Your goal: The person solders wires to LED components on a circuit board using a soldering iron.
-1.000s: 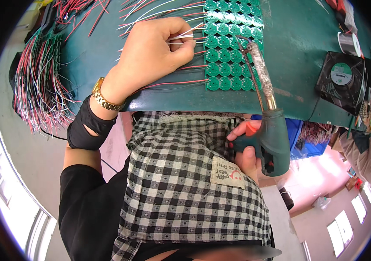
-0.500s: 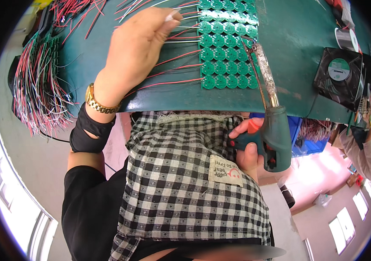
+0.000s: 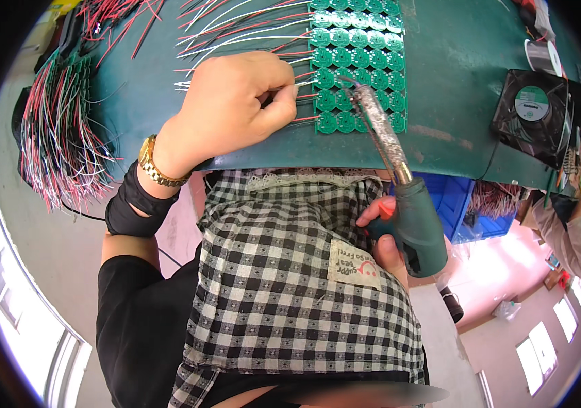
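My right hand (image 3: 384,234) grips the dark green handle of a soldering gun (image 3: 421,228) with a red trigger. Its metal barrel points up and away, and the tip is over the panel of round green circuit boards (image 3: 360,102), near the middle columns. I cannot tell whether the tip touches. At the panel's left edge my left hand (image 3: 236,105) is closed in a pinch on a white wire (image 3: 305,83), whose end reaches a board there. Red and white wires (image 3: 256,35) run leftward from the rows farther away. My palm covers part of the nearer wires.
Bundled boards with long wires (image 3: 66,136) hang at the table's left edge, and loose red wires (image 3: 110,17) lie at the far left. To the right stand a black fan (image 3: 532,112) and a solder spool (image 3: 542,60). A blue bin (image 3: 450,204) is below; another person's arm (image 3: 579,228) shows far right.
My left hand has come nearer along the panel's left edge, uncovering the farther wires. The soldering gun's tip has swung left over the boards; the panel has shifted slightly away.
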{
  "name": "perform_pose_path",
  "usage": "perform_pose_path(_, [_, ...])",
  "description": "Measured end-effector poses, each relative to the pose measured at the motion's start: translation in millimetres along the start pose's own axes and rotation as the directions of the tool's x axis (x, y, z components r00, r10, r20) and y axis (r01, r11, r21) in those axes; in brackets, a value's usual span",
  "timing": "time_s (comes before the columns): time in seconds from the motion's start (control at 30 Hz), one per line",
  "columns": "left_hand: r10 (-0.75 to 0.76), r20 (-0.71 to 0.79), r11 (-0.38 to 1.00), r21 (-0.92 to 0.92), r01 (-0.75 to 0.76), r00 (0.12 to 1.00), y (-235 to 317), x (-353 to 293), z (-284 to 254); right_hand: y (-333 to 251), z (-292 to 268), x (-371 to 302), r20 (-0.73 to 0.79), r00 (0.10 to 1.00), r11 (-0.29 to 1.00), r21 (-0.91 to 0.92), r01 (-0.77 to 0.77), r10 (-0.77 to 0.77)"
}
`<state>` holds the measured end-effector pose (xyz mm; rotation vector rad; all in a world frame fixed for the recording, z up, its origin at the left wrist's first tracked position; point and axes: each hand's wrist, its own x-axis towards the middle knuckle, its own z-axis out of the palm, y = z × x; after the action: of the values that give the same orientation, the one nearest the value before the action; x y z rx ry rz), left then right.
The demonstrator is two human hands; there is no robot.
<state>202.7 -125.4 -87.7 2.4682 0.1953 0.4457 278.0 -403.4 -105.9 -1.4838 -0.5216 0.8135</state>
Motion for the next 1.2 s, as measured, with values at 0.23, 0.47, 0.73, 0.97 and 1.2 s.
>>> perform_pose_path(0.23, [0.02,0.035,0.992,0.12,-0.024,0.999,1,2,1,5,4,-1,0.016,0.999,0.999,0.032,-0.03,0.029])
perform_pose_path(0.47, [0.014,0.047,0.989,0.149,-0.021,0.999,0,3,-1,12,-2,4,0.134,0.99,0.973,-0.216,0.078,-0.049])
perform_pose_path(0.73, [0.012,0.033,0.987,0.157,-0.017,0.999,-1,3,0,2,-3,6,0.099,0.98,0.972,-0.145,0.184,-0.171])
perform_pose_path(0.97, [0.016,-0.004,0.981,0.196,-0.015,1.0,-2,-1,1,35,1,8,-0.099,0.966,0.96,0.126,0.249,-0.237])
perform_pose_path(1.2, [0.053,0.072,0.98,0.187,-0.066,0.996,0,4,0,30,-7,-2,0.014,0.968,0.968,0.022,0.249,-0.249])
